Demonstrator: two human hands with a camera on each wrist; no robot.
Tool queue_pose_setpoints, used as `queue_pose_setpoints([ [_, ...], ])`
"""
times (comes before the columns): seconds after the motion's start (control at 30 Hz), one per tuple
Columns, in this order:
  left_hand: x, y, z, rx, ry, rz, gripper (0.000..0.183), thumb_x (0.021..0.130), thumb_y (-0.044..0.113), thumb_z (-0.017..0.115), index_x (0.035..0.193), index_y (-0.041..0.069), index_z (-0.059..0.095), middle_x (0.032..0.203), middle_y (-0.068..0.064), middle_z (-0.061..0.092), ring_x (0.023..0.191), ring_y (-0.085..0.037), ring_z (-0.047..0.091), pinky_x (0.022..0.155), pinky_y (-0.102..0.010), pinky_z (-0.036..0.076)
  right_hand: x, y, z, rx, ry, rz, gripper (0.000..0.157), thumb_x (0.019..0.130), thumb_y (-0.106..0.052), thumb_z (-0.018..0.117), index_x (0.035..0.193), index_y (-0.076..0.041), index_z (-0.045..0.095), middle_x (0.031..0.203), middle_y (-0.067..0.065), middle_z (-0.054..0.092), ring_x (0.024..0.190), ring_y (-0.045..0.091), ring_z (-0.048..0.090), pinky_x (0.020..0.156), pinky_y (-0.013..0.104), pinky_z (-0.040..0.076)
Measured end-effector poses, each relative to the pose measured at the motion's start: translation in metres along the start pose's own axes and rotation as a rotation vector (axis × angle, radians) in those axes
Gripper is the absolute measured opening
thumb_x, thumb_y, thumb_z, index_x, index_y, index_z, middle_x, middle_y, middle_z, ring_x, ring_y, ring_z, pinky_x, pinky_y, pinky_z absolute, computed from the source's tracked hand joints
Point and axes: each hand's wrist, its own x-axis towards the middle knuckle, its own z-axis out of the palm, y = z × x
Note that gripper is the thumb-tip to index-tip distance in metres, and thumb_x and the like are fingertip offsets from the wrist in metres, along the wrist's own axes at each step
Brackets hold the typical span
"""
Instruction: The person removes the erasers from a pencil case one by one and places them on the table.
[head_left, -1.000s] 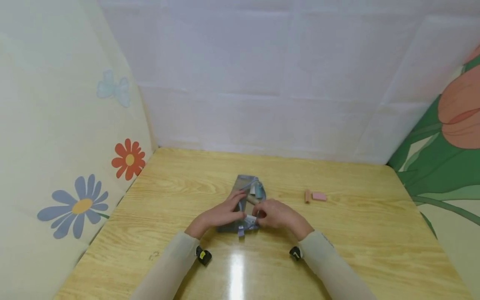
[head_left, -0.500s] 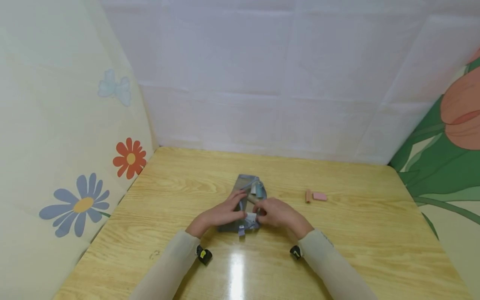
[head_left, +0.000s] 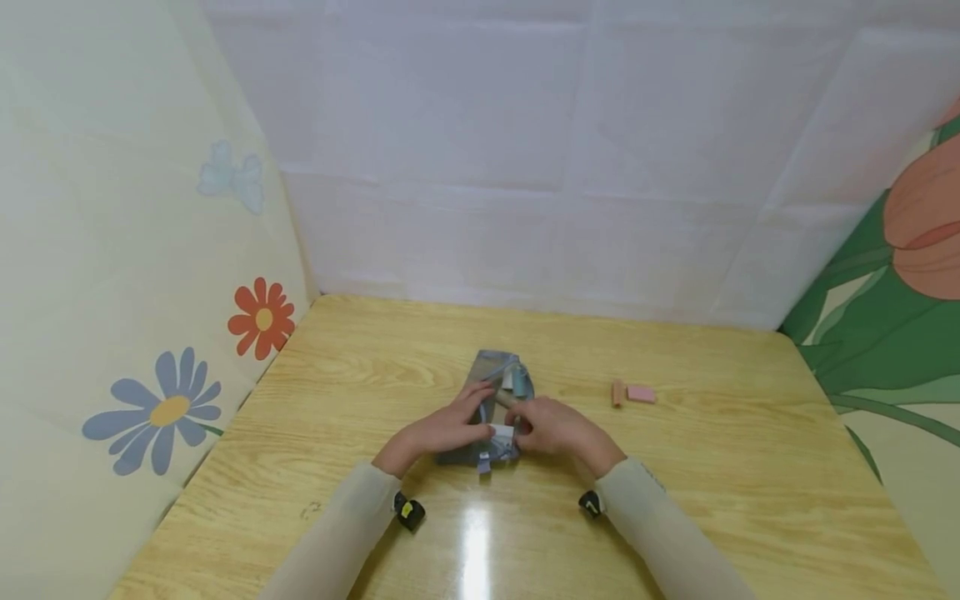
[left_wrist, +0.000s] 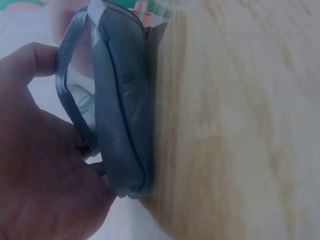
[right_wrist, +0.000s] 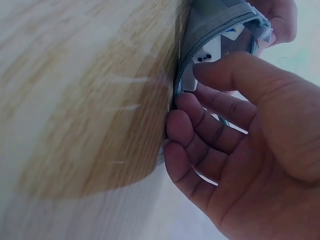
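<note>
A grey-blue zip pouch (head_left: 459,454) with a mesh front lies unzipped on the table, small things inside it. My left hand (head_left: 450,423) holds the pouch from the left; in the left wrist view its thumb (left_wrist: 42,60) lies against the raised edge of the mesh flap (left_wrist: 65,65). From the right, my right hand (head_left: 558,429) reaches in at the opening. Its thumb and index finger pinch a small white block (right_wrist: 212,47) with dark dots just inside the rim; the other fingers curl by the pouch's edge. A teal piece (head_left: 520,383) and a tan stick-like piece (head_left: 506,398) show higher in the pouch.
Right of the pouch, an orange-brown block (head_left: 617,393) and a pink block (head_left: 641,393) lie side by side on the wooden table (head_left: 712,467). A white cloth (head_left: 525,167) hangs behind, with flower-patterned cloths at both sides.
The white block at the pouch's lower opening has turned slightly and shows more of its face. Both hands stay in nearly the same place; the view shifts slightly.
</note>
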Motion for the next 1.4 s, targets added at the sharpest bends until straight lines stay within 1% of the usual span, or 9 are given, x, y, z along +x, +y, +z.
queue_pose_setpoints([
  [0.3, 0.0008, -0.0007, 0.0011, -0.007, 0.001, -0.003, 0.083, 0.094, 0.043, 0.052, 0.16, 0.001, 0.022, 0.169, -0.013, 0.009, 0.152, -0.036, 0.02, 0.117, -0.055, 0.032, 0.0021, 0.0012, 0.0022, -0.009, 0.005, -0.002, 0.02, 0.09, -0.015, 0.073, 0.11, -0.016, 0.07, 0.08, -0.006, 0.059, 0.074, 0.012, 0.054, 0.068, 0.031, 0.049],
  [0.6, 0.0017, -0.0008, 0.0008, 0.006, 0.0, -0.012, 0.083, 0.095, 0.042, 0.052, 0.16, 0.003, 0.022, 0.169, -0.011, 0.008, 0.153, -0.034, 0.019, 0.118, -0.053, 0.031, 0.0042, -0.0003, 0.0026, -0.035, 0.034, 0.004, 0.014, 0.095, -0.017, 0.07, 0.108, -0.018, 0.067, 0.081, -0.004, 0.06, 0.073, 0.013, 0.054, 0.068, 0.031, 0.049],
  [0.83, 0.0005, 0.0005, 0.0006, -0.002, -0.007, -0.009, 0.082, 0.095, 0.041, 0.051, 0.16, 0.002, 0.021, 0.169, -0.013, 0.008, 0.153, -0.036, 0.019, 0.118, -0.055, 0.031, 0.0077, 0.0008, 0.0034, -0.042, 0.026, 0.01, 0.02, 0.094, -0.016, 0.071, 0.113, -0.018, 0.065, 0.081, -0.005, 0.059, 0.073, 0.013, 0.054, 0.068, 0.031, 0.049],
  [0.97, 0.0002, -0.0005, 0.0012, -0.005, -0.006, -0.01, 0.081, 0.096, 0.039, 0.051, 0.16, 0.002, 0.021, 0.169, -0.014, 0.008, 0.152, -0.037, 0.02, 0.117, -0.055, 0.032, 0.0086, 0.0011, 0.0037, -0.031, 0.023, 0.0, 0.024, 0.094, -0.015, 0.071, 0.116, -0.018, 0.064, 0.085, -0.004, 0.062, 0.075, 0.013, 0.055, 0.069, 0.031, 0.05],
  [1.13, 0.0, -0.0007, 0.001, -0.011, 0.001, -0.006, 0.082, 0.094, 0.04, 0.052, 0.16, 0.001, 0.022, 0.168, -0.014, 0.008, 0.15, -0.037, 0.025, 0.115, -0.055, 0.034, 0.0089, 0.0014, 0.0035, -0.035, 0.04, 0.003, 0.016, 0.095, -0.016, 0.07, 0.11, -0.018, 0.065, 0.09, -0.001, 0.065, 0.078, 0.013, 0.057, 0.071, 0.032, 0.051],
  [1.27, -0.0005, 0.0001, 0.0008, -0.015, 0.004, 0.003, 0.082, 0.094, 0.039, 0.052, 0.159, 0.0, 0.023, 0.168, -0.016, 0.009, 0.15, -0.038, 0.024, 0.115, -0.057, 0.034, 0.009, 0.0013, 0.0027, -0.04, 0.035, 0.043, 0.013, 0.093, -0.014, 0.071, 0.103, -0.018, 0.065, 0.085, -0.002, 0.063, 0.076, 0.015, 0.056, 0.069, 0.032, 0.05],
  [1.4, -0.0004, 0.0002, 0.0009, -0.019, 0.001, 0.0, 0.081, 0.094, 0.038, 0.053, 0.159, 0.0, 0.023, 0.168, -0.015, 0.009, 0.151, -0.038, 0.023, 0.115, -0.057, 0.034, 0.0094, 0.0001, 0.0018, -0.043, 0.023, 0.064, 0.014, 0.092, -0.016, 0.073, 0.102, -0.018, 0.064, 0.082, -0.003, 0.06, 0.075, 0.015, 0.055, 0.068, 0.032, 0.05],
])
